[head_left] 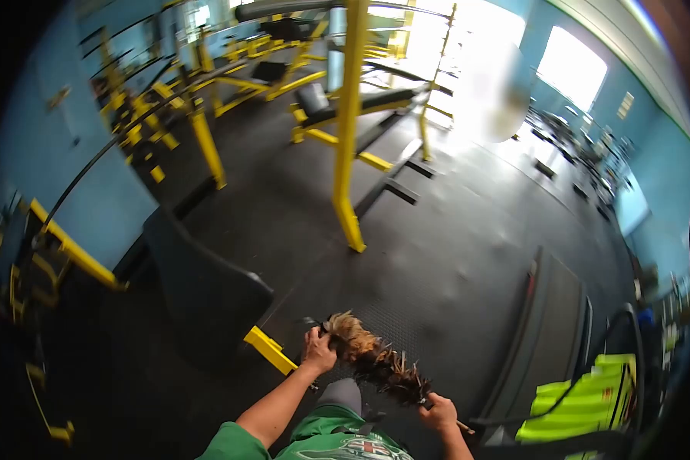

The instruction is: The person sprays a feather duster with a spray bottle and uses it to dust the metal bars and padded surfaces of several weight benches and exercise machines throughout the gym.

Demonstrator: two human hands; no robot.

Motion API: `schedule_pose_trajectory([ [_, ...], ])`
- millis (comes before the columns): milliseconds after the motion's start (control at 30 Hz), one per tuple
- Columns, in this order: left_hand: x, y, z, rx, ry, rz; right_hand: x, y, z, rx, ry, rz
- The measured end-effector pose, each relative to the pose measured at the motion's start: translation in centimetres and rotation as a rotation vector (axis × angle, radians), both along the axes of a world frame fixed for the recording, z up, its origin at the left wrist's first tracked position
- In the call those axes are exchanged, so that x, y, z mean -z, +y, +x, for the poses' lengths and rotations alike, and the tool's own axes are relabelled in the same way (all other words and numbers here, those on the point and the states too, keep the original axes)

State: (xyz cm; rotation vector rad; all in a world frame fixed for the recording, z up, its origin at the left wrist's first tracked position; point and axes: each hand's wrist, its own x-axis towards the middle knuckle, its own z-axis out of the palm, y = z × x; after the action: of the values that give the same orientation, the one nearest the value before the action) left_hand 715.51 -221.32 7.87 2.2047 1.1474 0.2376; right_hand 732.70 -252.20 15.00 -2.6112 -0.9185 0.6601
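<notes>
A feather duster (379, 363) with brown and tan feathers stretches across the front of my body in the head view. My left hand (320, 353) is closed around its far end, by the lighter feathers. At the other end, my right hand (438, 414) grips the handle, and a short piece of the stick shows past my fist. The duster is held above the dark floor, tilted down to the right. Part of my left fingers is hidden behind the hand.
A yellow rack post (347, 130) rises ahead, with a padded bench (376, 100) behind it. Left stands a black bench pad (199, 264) with a yellow foot (270, 349). On the right are a treadmill (540, 330) and a bright yellow-green garment (583, 399) hanging nearby.
</notes>
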Motion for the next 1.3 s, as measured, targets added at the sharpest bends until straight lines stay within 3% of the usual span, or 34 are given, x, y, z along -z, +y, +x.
schedule_pose_trajectory([
  [100, 1.8, 1.3, 0.1, -0.104, -0.035, 0.214, 1.1, 4.9, 7.3, -0.233, -0.03, 0.021],
  [133, 2.4, 2.1, 0.2, -0.161, -0.048, 0.197, 1.3, 7.3, 9.3, -0.291, -0.053, -0.104],
  [267, 4.8, 6.3, 1.7, -0.355, -0.086, 0.348, 1.9, 17.2, 15.1, -0.465, -0.105, -0.079],
  [467, 4.4, 16.4, 3.4, -0.617, -0.135, 0.385, 1.3, 33.9, 20.1, -0.739, -0.053, 0.06],
  [567, 1.1, 20.7, 2.9, -0.791, -0.102, 0.368, 0.6, 42.5, 21.1, -0.887, -0.06, 0.093],
  [667, 0.2, 24.9, 1.3, -0.86, -0.211, 0.305, 0.5, 51.2, 21.0, -1.056, -0.071, 0.136],
  [833, -1.6, 30.4, -0.6, -1.062, -0.184, 0.502, 0.3, 65.8, 17.6, -1.164, -0.03, -0.078],
  [933, -2.7, 32.3, -1.5, -1.147, -0.156, 0.51, 3.3, 73.4, 16.9, -1.286, 0.054, -0.023],
  [1133, -3.7, 38.1, -4.8, -1.372, -0.089, 0.485, 4.2, 87.6, 10.6, -1.496, 0.1, 0.005],
  [1233, -3.1, 43.7, -7.5, -1.329, -0.139, 0.5, 6.3, 94.6, 9.0, -1.542, 0.256, 0.183],
  [1300, -3.2, 49.1, -10.1, -1.183, -0.259, 0.451, 6.4, 98.3, 7.7, -1.476, 0.219, 0.261],
])
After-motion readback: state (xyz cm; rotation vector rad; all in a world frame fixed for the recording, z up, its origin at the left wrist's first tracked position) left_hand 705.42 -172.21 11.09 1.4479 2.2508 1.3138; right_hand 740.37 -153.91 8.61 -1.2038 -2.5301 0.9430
